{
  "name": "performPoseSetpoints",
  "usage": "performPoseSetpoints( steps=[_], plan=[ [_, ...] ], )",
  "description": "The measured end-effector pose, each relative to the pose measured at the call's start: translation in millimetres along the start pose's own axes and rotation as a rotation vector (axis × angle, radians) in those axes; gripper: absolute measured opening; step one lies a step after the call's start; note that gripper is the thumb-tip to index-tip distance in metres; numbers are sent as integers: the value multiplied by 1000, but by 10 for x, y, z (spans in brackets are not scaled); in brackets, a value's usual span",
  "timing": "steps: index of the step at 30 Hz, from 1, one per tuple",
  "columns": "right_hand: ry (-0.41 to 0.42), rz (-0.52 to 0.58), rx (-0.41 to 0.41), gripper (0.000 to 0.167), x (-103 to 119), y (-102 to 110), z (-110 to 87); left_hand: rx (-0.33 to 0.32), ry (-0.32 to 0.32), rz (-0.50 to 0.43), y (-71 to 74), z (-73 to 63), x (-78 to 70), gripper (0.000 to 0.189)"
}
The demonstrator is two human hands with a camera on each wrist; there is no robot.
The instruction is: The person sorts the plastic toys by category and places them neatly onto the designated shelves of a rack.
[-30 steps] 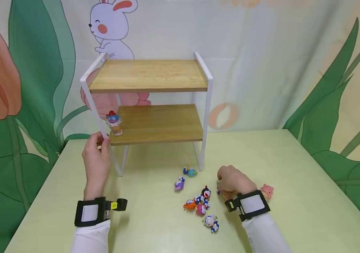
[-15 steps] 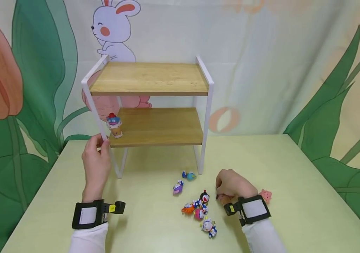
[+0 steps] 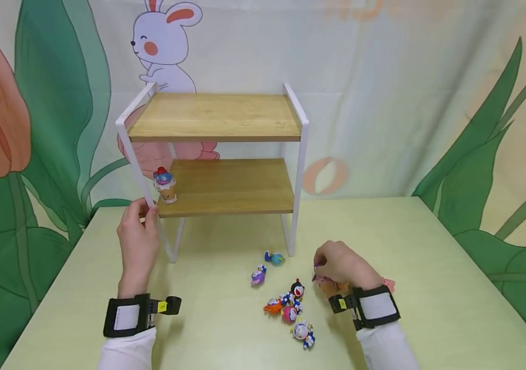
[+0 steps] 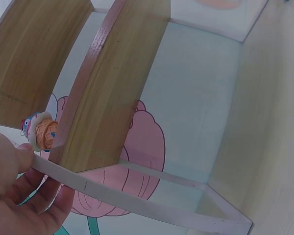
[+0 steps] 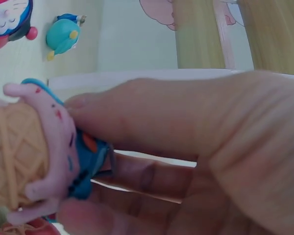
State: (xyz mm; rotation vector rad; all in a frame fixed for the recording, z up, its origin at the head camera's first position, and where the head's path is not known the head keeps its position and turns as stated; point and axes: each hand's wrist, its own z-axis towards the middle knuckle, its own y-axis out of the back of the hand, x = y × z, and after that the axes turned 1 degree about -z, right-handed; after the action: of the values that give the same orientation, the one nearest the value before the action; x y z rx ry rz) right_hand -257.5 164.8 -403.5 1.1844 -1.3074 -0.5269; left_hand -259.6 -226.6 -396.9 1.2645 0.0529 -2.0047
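My left hand (image 3: pixel 138 246) grips the white left post (image 4: pixel 137 201) of a two-tier shelf, thumb on one side and fingers on the other. Just beside it, on the lower board, stands an ice-cream-cone figurine (image 3: pixel 165 191) with a blue head and red top. At the right of the table, my right hand (image 3: pixel 348 264) pinches another ice-cream-cone figurine (image 5: pixel 54 147) between thumb and fingers. It has a waffle cone, pink drips and a blue top, and points cone-first away from the fingertips. The palm hides part of this figurine in the head view.
Left of my right hand lie several small character figurines, among them a purple one (image 3: pixel 258 276), a teal one (image 3: pixel 276 258), an orange one (image 3: pixel 272 306) and a white-faced one (image 3: pixel 301 330). A pink figurine (image 3: pixel 389 284) lies partly hidden behind the right wrist. The shelf's upper board (image 3: pixel 217 117) overhangs the lower.
My right hand has shifted slightly, and more of the cone figurine now shows beneath it. The left hand stays on the post. The head view has tilted a little.
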Motion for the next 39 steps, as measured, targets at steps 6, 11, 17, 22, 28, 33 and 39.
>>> performPoseSetpoints(
  steps=[6, 11, 17, 22, 28, 33, 39],
  plan=[
    [8, 13, -15, 7, 15, 20, -8, 11, -11, -9, -16, 15, -15, 28],
    [33, -9, -56, 2, 61, 118, 19, -3, -11, -15, 11, 69, -66, 29],
    [50, -19, -80, 3, 115, 211, -8, 0, -11, -10, 31, 88, -99, 29],
    [90, -9, -134, 4, 123, 219, -51, 2, 5, -10, 17, 67, -87, 29],
    [111, 20, -196, 8, 139, 209, -89, 7, -6, -17, -4, 54, -68, 29],
    [136, 71, -234, 13, 181, 211, -118, 3, 6, -14, 6, 25, -29, 29],
    [177, 65, -306, 14, 239, 239, -158, 12, 16, -9, 12, -13, -6, 31]
  ],
)
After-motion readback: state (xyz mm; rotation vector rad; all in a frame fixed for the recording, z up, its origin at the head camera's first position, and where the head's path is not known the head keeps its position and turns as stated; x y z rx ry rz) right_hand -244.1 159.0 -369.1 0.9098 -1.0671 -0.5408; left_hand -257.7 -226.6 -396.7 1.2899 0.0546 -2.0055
